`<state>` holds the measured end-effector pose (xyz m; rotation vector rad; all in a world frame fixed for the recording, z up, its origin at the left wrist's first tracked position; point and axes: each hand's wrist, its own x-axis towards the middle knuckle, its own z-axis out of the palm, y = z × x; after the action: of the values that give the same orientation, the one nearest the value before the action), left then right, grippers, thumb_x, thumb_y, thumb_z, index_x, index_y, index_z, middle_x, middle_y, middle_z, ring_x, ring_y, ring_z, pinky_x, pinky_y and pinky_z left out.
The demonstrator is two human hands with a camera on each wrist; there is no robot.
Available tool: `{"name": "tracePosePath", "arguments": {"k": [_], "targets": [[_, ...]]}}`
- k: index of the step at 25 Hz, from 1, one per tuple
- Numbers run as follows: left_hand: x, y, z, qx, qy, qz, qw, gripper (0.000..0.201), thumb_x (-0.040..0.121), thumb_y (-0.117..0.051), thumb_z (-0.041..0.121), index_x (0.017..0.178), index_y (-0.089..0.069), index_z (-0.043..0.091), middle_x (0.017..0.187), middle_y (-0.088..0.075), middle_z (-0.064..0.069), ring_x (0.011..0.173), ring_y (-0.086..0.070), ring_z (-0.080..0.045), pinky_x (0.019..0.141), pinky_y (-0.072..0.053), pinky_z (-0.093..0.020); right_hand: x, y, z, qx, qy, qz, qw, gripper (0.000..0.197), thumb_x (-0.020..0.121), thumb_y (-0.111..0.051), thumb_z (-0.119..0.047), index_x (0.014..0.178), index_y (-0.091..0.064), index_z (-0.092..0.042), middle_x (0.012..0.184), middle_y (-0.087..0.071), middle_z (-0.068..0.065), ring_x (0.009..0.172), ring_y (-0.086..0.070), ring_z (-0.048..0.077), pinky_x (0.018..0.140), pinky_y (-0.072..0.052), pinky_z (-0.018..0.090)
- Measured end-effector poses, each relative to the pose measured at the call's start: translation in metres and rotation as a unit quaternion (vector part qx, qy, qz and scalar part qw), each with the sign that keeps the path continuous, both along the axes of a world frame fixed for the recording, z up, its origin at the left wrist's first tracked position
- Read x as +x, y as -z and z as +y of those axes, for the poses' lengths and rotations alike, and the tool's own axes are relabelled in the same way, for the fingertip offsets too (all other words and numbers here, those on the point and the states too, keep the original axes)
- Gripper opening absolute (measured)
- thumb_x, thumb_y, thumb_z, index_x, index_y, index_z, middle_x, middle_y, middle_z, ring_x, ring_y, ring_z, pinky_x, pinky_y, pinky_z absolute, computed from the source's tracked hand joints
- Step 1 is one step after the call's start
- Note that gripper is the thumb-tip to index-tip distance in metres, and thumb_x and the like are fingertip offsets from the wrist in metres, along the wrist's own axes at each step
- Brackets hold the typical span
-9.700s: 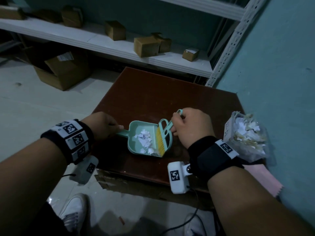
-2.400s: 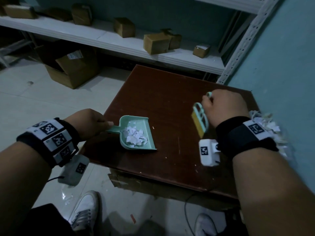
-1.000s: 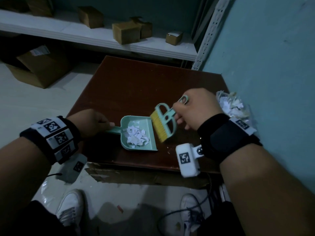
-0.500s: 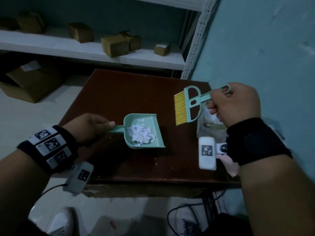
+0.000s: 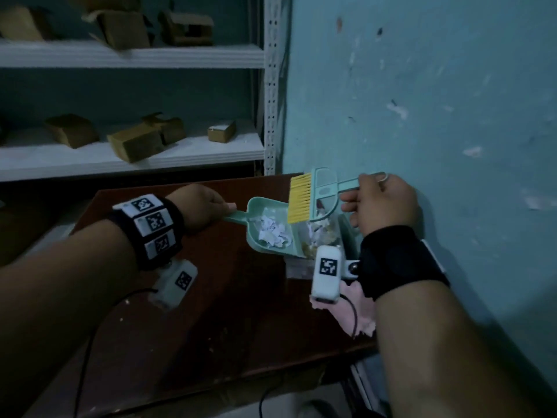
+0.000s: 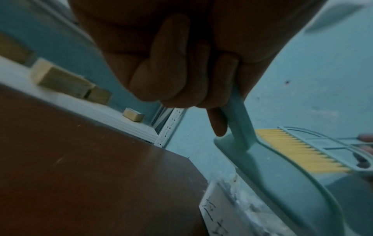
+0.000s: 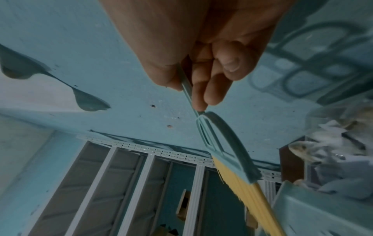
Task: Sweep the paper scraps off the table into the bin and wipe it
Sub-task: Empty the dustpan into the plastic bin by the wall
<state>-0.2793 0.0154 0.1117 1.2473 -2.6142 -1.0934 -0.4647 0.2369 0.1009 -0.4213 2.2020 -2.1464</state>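
My left hand [image 5: 208, 206] grips the handle of a mint green dustpan [image 5: 271, 229] [image 6: 282, 175], lifted off the brown table [image 5: 211, 321] and tipped toward a clear plastic bin [image 5: 325, 236] [image 6: 232, 215] at the table's right edge by the wall. White paper scraps [image 5: 272, 233] lie in the pan, and more fill the bin [image 7: 333, 159]. My right hand [image 5: 379, 203] [image 7: 206, 76] holds a mint brush [image 5: 319, 191] by its thin handle, its yellow bristles [image 5: 300, 197] [image 7: 252, 199] over the pan's mouth. A pink cloth [image 5: 352, 312] lies under my right wrist.
A teal wall [image 5: 437, 116] stands close on the right. White metal shelves [image 5: 135, 158] with several cardboard boxes stand behind the table. A cable [image 5: 87, 342] hangs from my left wrist, and the table's front edge [image 5: 226, 387] is near my body.
My left hand has lifted the dustpan off the table and carried it right to the bin. The brush stays raised in my right hand, now just above the pan.
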Motion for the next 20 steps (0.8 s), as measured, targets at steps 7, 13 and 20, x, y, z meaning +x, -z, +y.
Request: {"name": "tracePosePath", "arguments": {"k": [7, 13, 20], "targets": [[-0.064, -0.022, -0.005, -0.104, 0.048, -0.081, 0.99, 0.043, 0.093, -0.069, 0.052, 0.072, -0.073, 0.015, 0.061, -0.06, -0.003, 0.052, -0.052, -0.018, 0.052, -0.044, -0.028, 0.0, 0.009, -0.006, 0.047, -0.025, -0.015, 0.998, 0.022, 0.102, -0.056, -0.019, 0.091, -0.067, -0.002, 0.064, -0.075, 0.006, 0.044, -0.065, 0.01, 0.039, -0.043, 0.015], [-0.079, -0.036, 0.005, -0.181, 0.098, -0.107, 0.973, 0.046, 0.094, -0.068, 0.053, 0.081, -0.078, 0.01, 0.068, -0.066, -0.006, 0.054, -0.054, -0.019, 0.054, -0.047, -0.028, -0.003, 0.016, -0.007, 0.134, -0.052, 0.013, 0.989, 0.024, 0.102, -0.054, -0.027, 0.088, -0.067, -0.012, 0.067, -0.076, 0.001, 0.058, -0.072, 0.017, 0.061, -0.063, 0.034], [-0.07, -0.044, 0.006, -0.188, 0.083, -0.135, 0.969, 0.044, 0.094, -0.067, 0.052, 0.087, -0.079, 0.011, 0.071, -0.065, -0.007, 0.058, -0.055, -0.02, 0.054, -0.047, -0.028, 0.001, 0.007, -0.005, 0.131, -0.044, 0.074, 0.988, 0.025, 0.099, -0.053, -0.035, 0.085, -0.061, -0.016, 0.07, -0.075, 0.002, 0.065, -0.073, 0.023, 0.067, -0.064, 0.045]]}}
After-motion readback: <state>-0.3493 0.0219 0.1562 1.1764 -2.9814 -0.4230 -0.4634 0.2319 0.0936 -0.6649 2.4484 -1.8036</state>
